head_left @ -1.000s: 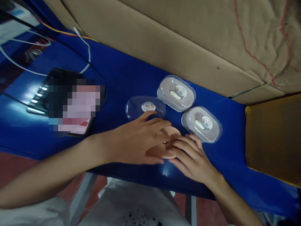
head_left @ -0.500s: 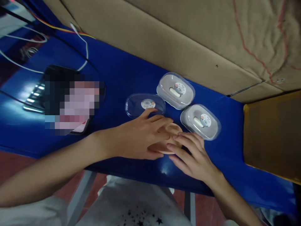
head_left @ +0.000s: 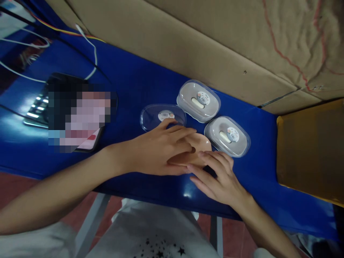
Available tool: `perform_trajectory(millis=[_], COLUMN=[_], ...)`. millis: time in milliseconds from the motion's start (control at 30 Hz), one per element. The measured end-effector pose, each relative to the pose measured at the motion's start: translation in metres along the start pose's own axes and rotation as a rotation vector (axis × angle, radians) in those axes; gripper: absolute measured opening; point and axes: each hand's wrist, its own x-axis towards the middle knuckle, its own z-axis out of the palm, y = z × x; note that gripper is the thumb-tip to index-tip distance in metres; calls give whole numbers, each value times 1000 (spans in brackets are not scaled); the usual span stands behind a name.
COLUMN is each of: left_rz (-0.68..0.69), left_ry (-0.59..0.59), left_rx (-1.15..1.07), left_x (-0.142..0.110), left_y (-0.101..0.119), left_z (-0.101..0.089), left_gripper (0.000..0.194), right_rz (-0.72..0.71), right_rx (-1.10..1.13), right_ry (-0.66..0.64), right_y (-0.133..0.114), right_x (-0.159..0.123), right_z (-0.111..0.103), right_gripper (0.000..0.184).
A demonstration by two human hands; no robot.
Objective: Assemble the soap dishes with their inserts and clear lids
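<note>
My left hand reaches over a peach-coloured oval soap dish, holding its left side with the fingers on top and the thumb along the near edge. The dish is shallow, with a round hole in the middle, and looks slightly tilted. At its near right edge is my right hand, fingers apart, fingertips touching the rim. Just behind my left fingers lies a clear oval lid with a round label. Two white soap boxes with clear lids, one farther back and one to the right, sit beyond the dish.
On the left of the blue table lies a phone, its screen blurred, with dark devices behind it and a white cable. Cardboard lines the back. A brown box stands at the right.
The peach soap dish has turned and tilted under my hands, so more of its inside and its hole shows. My right fingertips have shifted along its edge.
</note>
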Motion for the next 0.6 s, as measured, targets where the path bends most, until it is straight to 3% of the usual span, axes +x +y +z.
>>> perform_trajectory(millis=[200,367,600], left_rz=[-23,-99,-138], left_ry=[65,98,100], left_rx=[42,90,132], left_x=[0,1,0], left_y=[-2,-1,-5], left_z=[1,1,4], left_gripper=[45,51,45], right_rz=[-16,-62,-63], right_rx=[36,52,7], right_ry=[118,1,-114], right_y=[-3,-2,0], right_x=[-1,-1,-4], right_z=[-2,-3,6], right_gripper=[21,11,11])
